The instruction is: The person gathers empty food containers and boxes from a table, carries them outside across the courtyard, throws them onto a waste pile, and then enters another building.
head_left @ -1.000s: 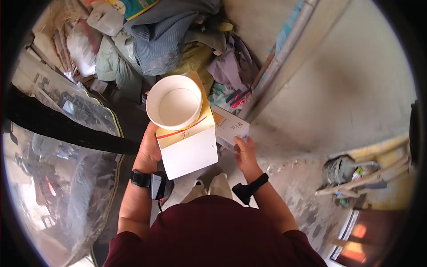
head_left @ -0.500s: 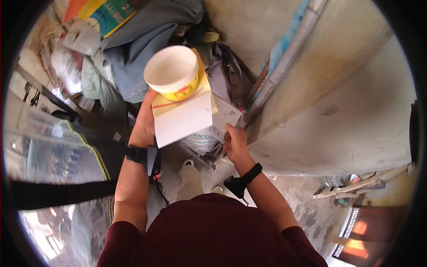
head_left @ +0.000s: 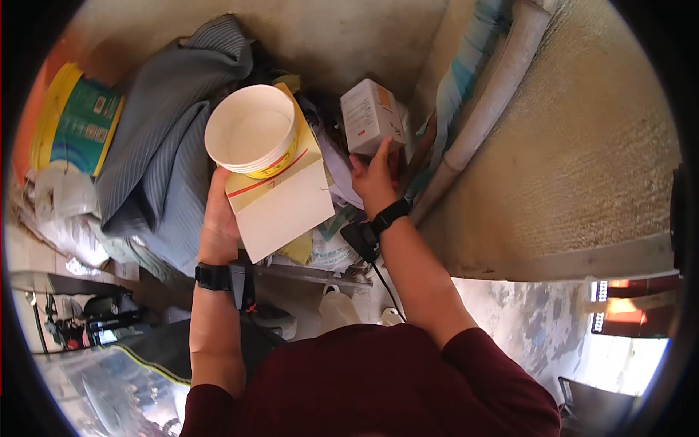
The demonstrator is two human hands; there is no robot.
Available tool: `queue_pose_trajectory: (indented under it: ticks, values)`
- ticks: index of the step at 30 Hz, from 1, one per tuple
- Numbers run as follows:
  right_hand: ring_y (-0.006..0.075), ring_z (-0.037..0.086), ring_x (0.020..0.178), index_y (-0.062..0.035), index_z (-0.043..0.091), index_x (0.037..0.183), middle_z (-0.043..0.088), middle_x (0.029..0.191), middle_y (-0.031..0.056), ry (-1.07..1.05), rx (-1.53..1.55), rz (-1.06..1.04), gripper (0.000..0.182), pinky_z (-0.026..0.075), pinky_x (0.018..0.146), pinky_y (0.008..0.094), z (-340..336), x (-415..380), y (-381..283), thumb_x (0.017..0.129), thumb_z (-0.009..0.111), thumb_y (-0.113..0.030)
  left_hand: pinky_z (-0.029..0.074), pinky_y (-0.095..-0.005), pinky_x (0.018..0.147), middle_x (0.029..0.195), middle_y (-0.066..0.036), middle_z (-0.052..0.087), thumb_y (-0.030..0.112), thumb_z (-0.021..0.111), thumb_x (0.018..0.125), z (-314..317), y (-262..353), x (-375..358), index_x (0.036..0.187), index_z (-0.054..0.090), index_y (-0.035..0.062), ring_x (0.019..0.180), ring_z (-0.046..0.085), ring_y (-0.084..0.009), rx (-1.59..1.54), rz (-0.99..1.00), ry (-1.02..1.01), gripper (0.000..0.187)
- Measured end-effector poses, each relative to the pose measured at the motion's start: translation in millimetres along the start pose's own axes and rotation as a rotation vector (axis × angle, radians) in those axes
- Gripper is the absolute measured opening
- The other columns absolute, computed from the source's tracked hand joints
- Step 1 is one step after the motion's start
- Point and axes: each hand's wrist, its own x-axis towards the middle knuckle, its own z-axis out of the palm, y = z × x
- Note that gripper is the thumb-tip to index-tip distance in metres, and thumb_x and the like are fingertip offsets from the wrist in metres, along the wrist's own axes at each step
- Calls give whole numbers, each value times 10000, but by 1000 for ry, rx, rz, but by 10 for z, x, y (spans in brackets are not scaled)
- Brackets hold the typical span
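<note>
My left hand (head_left: 219,224) is closed on the left side of a yellow-and-white cardboard box (head_left: 287,211), its fingers mostly hidden beneath it. On top of the box stand stacked white paper tubs (head_left: 251,131) with a yellow printed band; the top one is open and has nothing in it. My right hand (head_left: 376,178) reaches farther forward, thumb and index finger at the lower edge of a small white printed box (head_left: 370,116). The small box is upright above the piled things; whether anything supports it from below is hidden.
A grey striped cloth (head_left: 164,138) is heaped at the left, beside a yellow-rimmed green bucket (head_left: 80,124) and a whitish plastic container (head_left: 64,191). Bags and fabric lie piled under my hands. A thick pole (head_left: 495,87) leans along the rough wall (head_left: 582,146) at the right.
My right hand has moved forward with the small white box, away from beside the cardboard box. The box now stands upright. The tubs and cardboard box have shifted slightly left in view.
</note>
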Motion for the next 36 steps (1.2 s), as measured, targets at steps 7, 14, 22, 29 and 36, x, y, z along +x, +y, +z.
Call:
queue_pose_trajectory:
  ticks: [7, 14, 22, 29, 36]
  values:
    - [71, 381, 407, -116, 525, 851, 478, 598, -27, -80, -245, 531, 332, 277, 346, 204, -642, -534, 269, 839, 538, -448, 436, -375, 921, 1215, -177, 508, 343, 458, 900, -229, -329, 1040, 1242, 417, -10, 1077, 531, -270, -94, -183, -46, 494]
    - [32, 324, 474, -64, 613, 917, 390, 570, -50, -140, -1150, 480, 266, 269, 426, 194, -1498, -1797, -401, 908, 436, -263, 418, -351, 899, 1194, -112, 533, 487, 541, 826, -447, -895, 2384, 1260, 440, 70, 1084, 517, -223, 279, -246, -36, 610]
    - [42, 311, 440, -43, 589, 876, 394, 565, -49, 480, -787, 625, 210, 226, 385, 204, -2197, -3057, -973, 879, 467, -214, 252, -445, 1023, 1325, -339, 272, 429, 610, 781, -605, -1572, 2453, 1350, 267, 10, 1245, 285, -433, 1252, 613, 287, 786]
    - [50, 319, 441, -42, 572, 885, 377, 553, -48, 717, -757, 465, 220, 233, 392, 205, -2527, -3784, -1030, 863, 463, -232, 240, -459, 1026, 1334, -332, 261, 340, 716, 669, -559, -1876, 1871, 1372, 230, 43, 1257, 245, -453, 1383, 647, 69, 905]
    - [71, 341, 444, -8, 556, 918, 386, 544, -32, 764, -845, 420, 269, 251, 399, 218, -2668, -4458, -762, 897, 418, -238, 321, -438, 997, 1364, -230, 305, 328, 629, 702, -92, -1507, 2500, 1382, 238, 134, 1218, 341, -417, 1802, 243, 184, 808]
